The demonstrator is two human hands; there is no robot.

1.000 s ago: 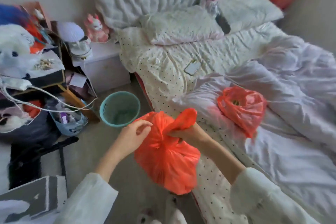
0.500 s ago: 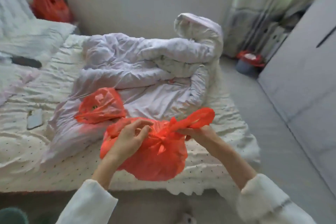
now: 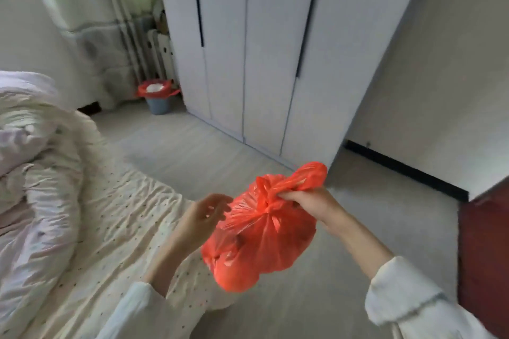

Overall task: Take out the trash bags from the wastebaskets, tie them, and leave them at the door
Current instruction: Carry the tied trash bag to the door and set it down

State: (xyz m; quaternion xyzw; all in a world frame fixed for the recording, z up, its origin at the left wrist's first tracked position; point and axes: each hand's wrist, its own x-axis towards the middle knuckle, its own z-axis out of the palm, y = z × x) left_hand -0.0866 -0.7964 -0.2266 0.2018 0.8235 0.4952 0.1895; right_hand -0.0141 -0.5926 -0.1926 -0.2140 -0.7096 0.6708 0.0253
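Right hand (image 3: 305,199) pinching knotted orange bag (image 3: 261,239) top; left hand (image 3: 203,217) loose, fingers spread, just beside. Bed (image 3: 110,215) left, wardrobe (image 3: 261,49) ahead, lined wastebasket (image 3: 157,98) beyond.

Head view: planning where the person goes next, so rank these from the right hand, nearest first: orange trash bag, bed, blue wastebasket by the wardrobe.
From the right hand:
1. Orange trash bag, gripped in it.
2. Bed, to the left.
3. Blue wastebasket, far corner, still lined with a red bag.
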